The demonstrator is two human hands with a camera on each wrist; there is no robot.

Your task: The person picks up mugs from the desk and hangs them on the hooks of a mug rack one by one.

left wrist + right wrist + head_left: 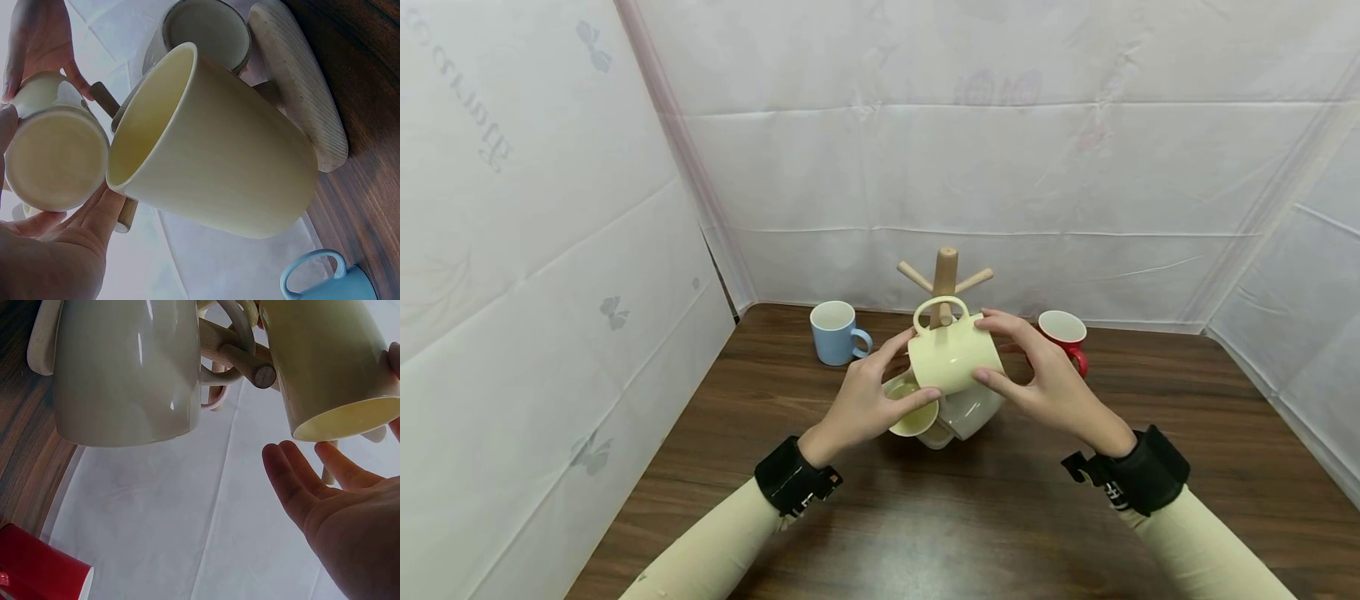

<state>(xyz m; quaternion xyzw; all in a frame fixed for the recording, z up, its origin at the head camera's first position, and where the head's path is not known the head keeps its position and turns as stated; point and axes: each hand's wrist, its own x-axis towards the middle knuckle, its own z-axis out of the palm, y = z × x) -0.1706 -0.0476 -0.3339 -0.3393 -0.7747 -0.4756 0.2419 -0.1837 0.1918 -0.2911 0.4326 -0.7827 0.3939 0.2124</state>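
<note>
A pale yellow mug (951,354) lies sideways between both hands, in front of a wooden mug tree (947,271). Its handle points up and overlaps one of the pegs in the head view. My left hand (865,404) holds the bottom end, with the mug's round base (56,162) facing the left wrist camera. At the rim end, my right hand (1048,375) grips with thumb and fingers; the mug's mouth (350,422) opens toward that palm. Lower on the tree hang another yellow mug (231,150) and a grey-white mug (125,375), its handle around a peg.
On the dark wooden table (955,533), a light blue mug (835,333) stands at the back left. A red mug (1062,329) is behind my right hand. White sheeting (880,167) walls the back and sides. Two bare upper pegs (974,280) stick out from the post.
</note>
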